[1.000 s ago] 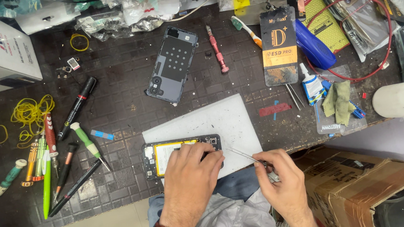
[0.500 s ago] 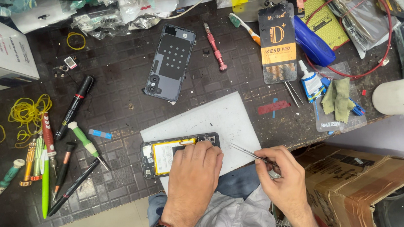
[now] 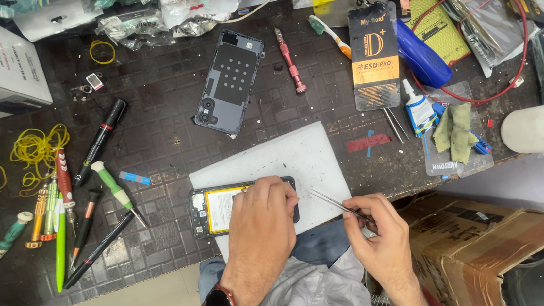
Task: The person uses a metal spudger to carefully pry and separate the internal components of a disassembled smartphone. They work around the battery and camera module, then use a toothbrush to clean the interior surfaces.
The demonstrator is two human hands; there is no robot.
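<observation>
Right now the opened phone [image 3: 215, 210] lies on the white mat [image 3: 298, 154] near the front edge of the worktop [image 3: 163, 103], long axis left-right. Your left hand [image 3: 262, 229] presses flat on its right half, fingers together, so it is the nearer hand. Your right hand [image 3: 374, 236] is just beside, w/ fingers pinched narrow on thin tweezers [image 3: 335, 203]; tips point left twd the phone, not touching it yet. A grey back cover [image 3: 230, 81] lies well apart, at the rear.
</observation>
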